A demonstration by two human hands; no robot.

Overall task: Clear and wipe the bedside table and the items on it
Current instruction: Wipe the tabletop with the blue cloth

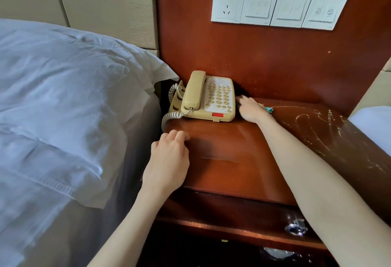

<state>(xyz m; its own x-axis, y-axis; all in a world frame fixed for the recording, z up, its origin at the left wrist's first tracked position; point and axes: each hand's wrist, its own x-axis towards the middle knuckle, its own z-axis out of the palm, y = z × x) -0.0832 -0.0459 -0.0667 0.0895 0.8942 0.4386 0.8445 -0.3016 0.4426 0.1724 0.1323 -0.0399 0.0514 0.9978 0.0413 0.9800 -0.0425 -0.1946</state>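
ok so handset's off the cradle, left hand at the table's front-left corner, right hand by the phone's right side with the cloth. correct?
One thing is wrong: the handset is on the cradle of the phone, as the head view shows. The rest holds: left hand at the front-left corner of the bedside table, right hand by the phone's right side with a bit of teal cloth showing beside it.

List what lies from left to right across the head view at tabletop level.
Pillow → left hand → telephone → right hand → green cloth → scratched part of the bedside table.
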